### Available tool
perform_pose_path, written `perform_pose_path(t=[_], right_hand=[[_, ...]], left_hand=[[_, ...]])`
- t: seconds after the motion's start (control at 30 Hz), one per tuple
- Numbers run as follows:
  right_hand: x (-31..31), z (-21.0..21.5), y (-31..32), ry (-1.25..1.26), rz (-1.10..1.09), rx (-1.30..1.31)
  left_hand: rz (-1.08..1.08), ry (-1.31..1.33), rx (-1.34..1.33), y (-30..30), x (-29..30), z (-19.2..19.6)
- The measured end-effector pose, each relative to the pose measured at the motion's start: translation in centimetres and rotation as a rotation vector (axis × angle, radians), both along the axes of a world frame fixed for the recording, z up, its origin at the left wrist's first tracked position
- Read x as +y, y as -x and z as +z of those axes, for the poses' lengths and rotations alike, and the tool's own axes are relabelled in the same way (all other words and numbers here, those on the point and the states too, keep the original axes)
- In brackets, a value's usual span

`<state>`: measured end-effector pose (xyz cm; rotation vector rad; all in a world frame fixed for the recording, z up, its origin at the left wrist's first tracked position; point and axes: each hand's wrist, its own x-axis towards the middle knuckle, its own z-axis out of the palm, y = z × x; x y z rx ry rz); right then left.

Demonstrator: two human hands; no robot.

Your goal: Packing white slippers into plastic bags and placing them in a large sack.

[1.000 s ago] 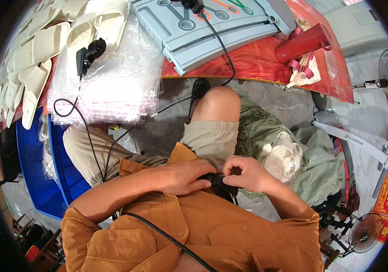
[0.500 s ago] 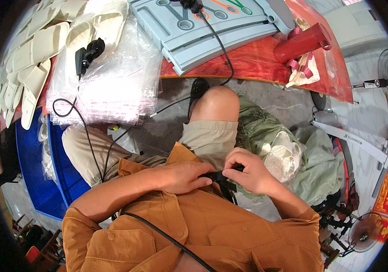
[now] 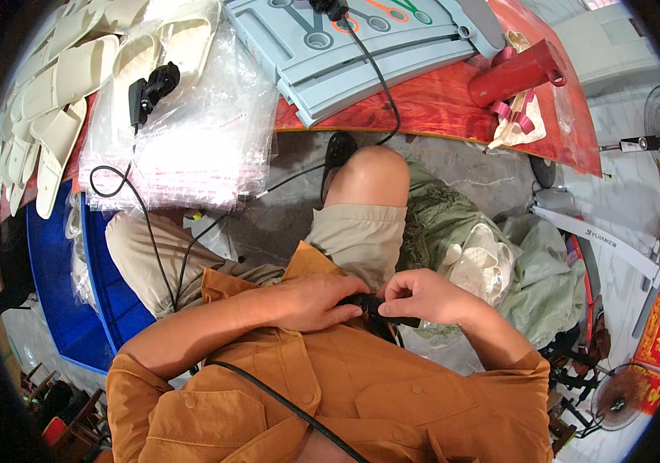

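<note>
At my waist, both hands are closed on a black strap (image 3: 401,317) with a dark piece between them that may be a buckle; its exact kind is hidden by my fingers. My left hand (image 3: 316,302) wraps over the near end from the left. My right hand (image 3: 425,296) pinches the strap between thumb and curled fingers, and its loose end sticks out under the palm. The orange-brown shirt (image 3: 283,378) lies just below my hands, and beige shorts (image 3: 358,235) show above them.
Clear plastic bags (image 3: 183,147) and pale slippers (image 3: 56,81) lie on the red table (image 3: 422,92), beside a grey-blue plastic unit (image 3: 380,58) and a red cylinder (image 3: 519,73). Black cables (image 3: 145,208) run to small black devices. A blue bin (image 3: 60,285) stands left, green sacking (image 3: 542,278) right.
My right hand has moved slightly and turned, its fingers curling more, and the black strap end now sticks out to the right beneath it. My left hand stays almost in place.
</note>
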<state>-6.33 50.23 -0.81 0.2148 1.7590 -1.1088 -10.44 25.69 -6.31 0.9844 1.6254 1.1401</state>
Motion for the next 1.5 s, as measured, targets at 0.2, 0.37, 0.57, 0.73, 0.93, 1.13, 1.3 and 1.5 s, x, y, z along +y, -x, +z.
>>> perform_pose_path(t=[0.2,0.37,0.57,0.73,0.93,1.13,1.3,1.5], right_hand=[[-0.1,-1.2,-0.7,0.032,-0.025,-0.002],[-0.9,-0.6,-0.9,0.068,-0.152,0.058],[-1.4,-0.8,-1.3,-0.029,-0.089,0.097],[-0.9,-2.4,-1.9,-0.028,-0.081,0.08],[-0.3,-3.0,-2.2,0.204,-0.328,-0.079],[-0.4,-2.5,-1.9,0.068,0.027,0.252],[-0.9,-1.8,-1.4,-0.023,0.003,0.079],[-0.7,-3.3,-2.4,0.093,-0.207,0.075]], left_hand=[[0.004,-0.033,0.034,-0.1,0.0,-0.2],[-0.003,-0.088,0.057,-0.3,0.2,-0.6],[0.026,-0.163,0.094,-0.2,0.7,-0.4],[0.02,-0.186,0.086,-0.3,1.1,-0.6],[0.075,-0.217,0.032,-0.5,1.3,-0.7],[0.023,-0.251,0.036,-0.7,1.1,-1.8],[0.048,-0.16,0.006,-0.8,0.9,-1.4],[0.037,-0.14,0.03,0.0,0.6,-0.5]])
